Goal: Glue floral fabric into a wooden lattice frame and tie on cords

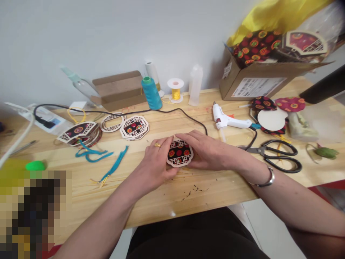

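Between my two hands sits a fretwork wooden ornament [179,153] with dark floral fabric behind its lattice, just above or on the table near its front. My left hand [159,158] grips its left edge, thumb low and fingers along the top. Around its right edge curls my right hand [207,149], with fingers on the upper side. Both palms hide the ornament's sides. To the left lies a small stack of similar lattice pieces [134,127] beside bare wooden frames [112,122]. A white glue gun [229,120] rests beyond my right hand, and black-handled scissors [269,151] lie by my right forearm.
A teal thread cone [151,93], a yellow cord spool [175,91] and a clear bottle [195,84] stand along the wall. A cardboard box [250,81] fills the back right. A black cable [172,110] crosses the table. Teal tassels [115,163] lie left; a pixelated area covers the lower left.
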The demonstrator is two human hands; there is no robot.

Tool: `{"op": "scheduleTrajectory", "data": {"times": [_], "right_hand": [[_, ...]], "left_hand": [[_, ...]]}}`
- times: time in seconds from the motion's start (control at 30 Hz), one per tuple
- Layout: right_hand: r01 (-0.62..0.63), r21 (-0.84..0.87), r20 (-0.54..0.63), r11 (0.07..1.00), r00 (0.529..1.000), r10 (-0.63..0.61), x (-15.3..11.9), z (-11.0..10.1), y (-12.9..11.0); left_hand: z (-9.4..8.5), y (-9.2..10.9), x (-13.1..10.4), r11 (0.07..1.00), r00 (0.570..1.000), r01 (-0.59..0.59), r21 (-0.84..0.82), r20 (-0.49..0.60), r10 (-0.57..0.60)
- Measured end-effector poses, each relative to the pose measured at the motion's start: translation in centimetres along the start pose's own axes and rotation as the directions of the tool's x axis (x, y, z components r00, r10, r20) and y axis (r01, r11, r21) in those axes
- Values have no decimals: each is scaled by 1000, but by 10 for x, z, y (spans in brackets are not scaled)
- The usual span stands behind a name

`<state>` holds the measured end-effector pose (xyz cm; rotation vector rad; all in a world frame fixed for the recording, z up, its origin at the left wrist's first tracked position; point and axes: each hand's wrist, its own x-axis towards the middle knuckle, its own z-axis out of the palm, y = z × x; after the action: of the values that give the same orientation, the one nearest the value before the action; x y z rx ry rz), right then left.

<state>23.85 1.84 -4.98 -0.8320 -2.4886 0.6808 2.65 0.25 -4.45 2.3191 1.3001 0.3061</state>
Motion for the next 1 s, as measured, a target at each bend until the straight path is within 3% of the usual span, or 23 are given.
{"op": "scheduleTrajectory", "data": {"times": [0.4,0.73,1.0], "right_hand": [[-32,-16,25,999,999,32,0,-1,-1],[-184,-40,16,982,983,185,2,-8,-4],[-182,-57,33,982,982,184,5,-3,-4]], "left_hand": [[-2,2,0,1000,999,31,2,28,-31],[-6,4,-4,998,997,52,-32,49,-50],[-9,-2,-5,996,998,40,-84,54,-36]]}}
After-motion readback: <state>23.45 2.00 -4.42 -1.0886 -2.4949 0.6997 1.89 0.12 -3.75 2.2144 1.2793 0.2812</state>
